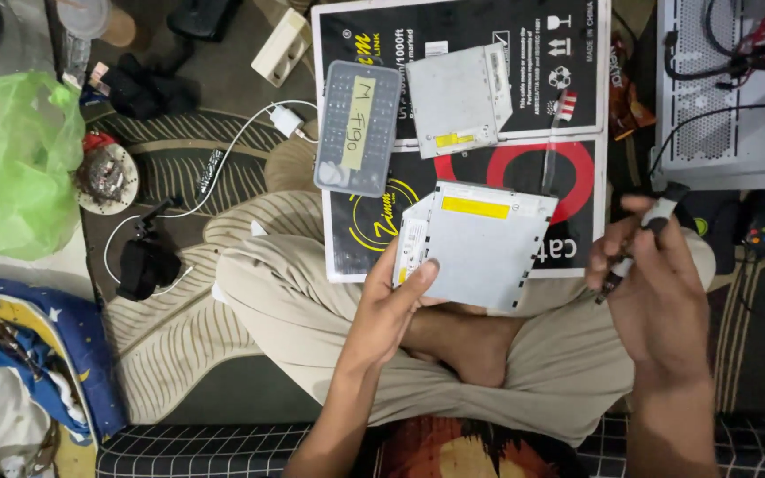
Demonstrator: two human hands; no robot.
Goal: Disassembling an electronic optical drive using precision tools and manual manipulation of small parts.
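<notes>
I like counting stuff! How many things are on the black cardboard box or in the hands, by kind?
Flat grey metal disc drives: 2
Grey rectangular mini keyboard with yellow label: 1
Black-and-white screwdriver: 1
Total: 4

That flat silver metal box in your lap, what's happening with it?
A person sitting cross-legged holds the flat silver metal drive with a yellow sticker at its edge in the left hand. The right hand grips a black-and-white screwdriver beside it, not touching the drive. A second silver drive and a clear plastic parts case lie on the black cardboard box ahead.
</notes>
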